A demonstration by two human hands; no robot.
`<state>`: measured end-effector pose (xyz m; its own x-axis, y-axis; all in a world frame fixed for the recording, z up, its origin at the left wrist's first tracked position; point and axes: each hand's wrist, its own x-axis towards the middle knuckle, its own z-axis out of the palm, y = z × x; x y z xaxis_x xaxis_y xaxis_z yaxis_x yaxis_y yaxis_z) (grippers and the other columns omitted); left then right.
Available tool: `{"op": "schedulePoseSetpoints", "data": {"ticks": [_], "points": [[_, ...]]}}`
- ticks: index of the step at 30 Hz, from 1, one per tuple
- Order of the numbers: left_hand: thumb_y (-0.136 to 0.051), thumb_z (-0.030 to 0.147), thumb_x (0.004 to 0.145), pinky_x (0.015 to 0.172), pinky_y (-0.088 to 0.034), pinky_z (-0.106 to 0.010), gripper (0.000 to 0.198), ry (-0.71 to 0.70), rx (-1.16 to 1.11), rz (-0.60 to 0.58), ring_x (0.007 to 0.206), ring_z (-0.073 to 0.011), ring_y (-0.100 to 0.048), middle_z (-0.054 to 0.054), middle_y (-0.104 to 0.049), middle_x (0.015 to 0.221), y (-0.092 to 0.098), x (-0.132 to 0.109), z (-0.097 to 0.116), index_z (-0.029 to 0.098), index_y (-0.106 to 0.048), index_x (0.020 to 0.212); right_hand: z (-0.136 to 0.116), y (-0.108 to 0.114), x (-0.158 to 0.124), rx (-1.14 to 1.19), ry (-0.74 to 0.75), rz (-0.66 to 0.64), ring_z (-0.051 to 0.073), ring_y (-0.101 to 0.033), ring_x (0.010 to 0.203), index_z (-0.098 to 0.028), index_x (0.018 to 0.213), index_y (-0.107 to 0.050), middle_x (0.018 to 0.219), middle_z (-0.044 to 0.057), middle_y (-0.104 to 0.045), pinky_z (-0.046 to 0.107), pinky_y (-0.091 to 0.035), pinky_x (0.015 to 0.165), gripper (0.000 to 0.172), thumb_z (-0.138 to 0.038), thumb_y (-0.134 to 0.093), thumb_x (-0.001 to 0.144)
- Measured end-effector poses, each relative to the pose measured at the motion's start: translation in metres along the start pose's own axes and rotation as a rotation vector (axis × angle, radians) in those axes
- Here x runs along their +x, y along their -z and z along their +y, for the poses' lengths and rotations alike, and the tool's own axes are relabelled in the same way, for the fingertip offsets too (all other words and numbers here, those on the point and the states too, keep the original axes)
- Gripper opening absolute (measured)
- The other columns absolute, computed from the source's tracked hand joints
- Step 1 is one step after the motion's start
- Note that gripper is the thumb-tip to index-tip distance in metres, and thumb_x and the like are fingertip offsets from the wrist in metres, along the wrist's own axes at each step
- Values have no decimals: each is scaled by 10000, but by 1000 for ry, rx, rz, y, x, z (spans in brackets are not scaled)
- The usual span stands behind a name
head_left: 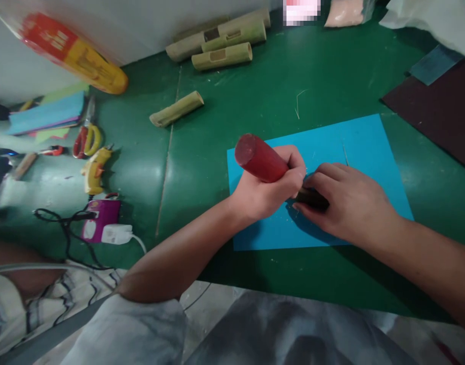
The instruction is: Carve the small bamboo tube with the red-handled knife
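Note:
My left hand (268, 190) is wrapped around a thick red cylindrical handle (258, 157) whose round end points up and to the left. The dark lower part of this tool (312, 197) lies under my right hand (344, 203), whose fingers press down on it. Both hands rest over a blue sheet of paper (363, 144) lying on the green table (255, 91). What the tool's tip touches is hidden by my right hand.
Several cut bamboo pieces (222, 43) lie at the table's far edge, one more bamboo piece (176, 109) nearer. At the left are scissors (86, 139), a yellow glue gun (94, 170), a purple box (101, 219), a cable and coloured paper (46, 114). A dark sheet (437, 109) lies right.

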<state>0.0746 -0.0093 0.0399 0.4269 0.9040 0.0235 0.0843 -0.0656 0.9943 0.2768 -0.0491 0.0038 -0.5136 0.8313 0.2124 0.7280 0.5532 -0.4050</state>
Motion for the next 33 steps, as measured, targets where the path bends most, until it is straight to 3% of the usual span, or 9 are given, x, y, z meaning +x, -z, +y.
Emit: {"op": "schedulePoseSetpoints", "data": {"ticks": [12,21,24,28,33], "points": [[-684,276,865,531,-448,-291,196,-2,37,-7,569,-131,-549,21,-651,617,3,-4,-2,241,-607,689,-2,0,2,20,-20,-25,273,-660,871,-217,937,-747,924,108,-739,395,-378,723,199,-386,-718,1038],[-705,324,1049,624,-476,-325,282,-221,167,39,646,-152,-599,30,-655,717,4,-11,-31,251,-653,781,-9,-8,4,-7,-52,9,272,-598,857,-189,988,-772,931,127,-715,416,-313,721,244,-391,-653,1055],[-699,363,1049,553,-445,-318,338,-290,164,103,562,-149,-536,40,-576,638,-6,-6,-36,262,-580,749,-7,-17,6,7,-30,49,260,-569,854,-173,1033,-778,960,128,-715,412,-294,719,260,-392,-644,1071],[-666,290,1019,515,-412,-294,359,-341,96,133,482,-114,-402,71,-476,568,-17,1,-35,263,-494,705,1,-25,7,66,13,91,246,-550,843,-174,1018,-757,945,112,-702,401,-281,712,220,-355,-651,1085],[-678,246,964,489,-340,-281,382,-312,-20,140,461,-97,-353,72,-414,530,-16,5,-34,247,-475,640,5,-24,9,125,32,75,232,-547,830,-186,952,-727,906,90,-686,388,-277,701,192,-339,-691,1063]]}}
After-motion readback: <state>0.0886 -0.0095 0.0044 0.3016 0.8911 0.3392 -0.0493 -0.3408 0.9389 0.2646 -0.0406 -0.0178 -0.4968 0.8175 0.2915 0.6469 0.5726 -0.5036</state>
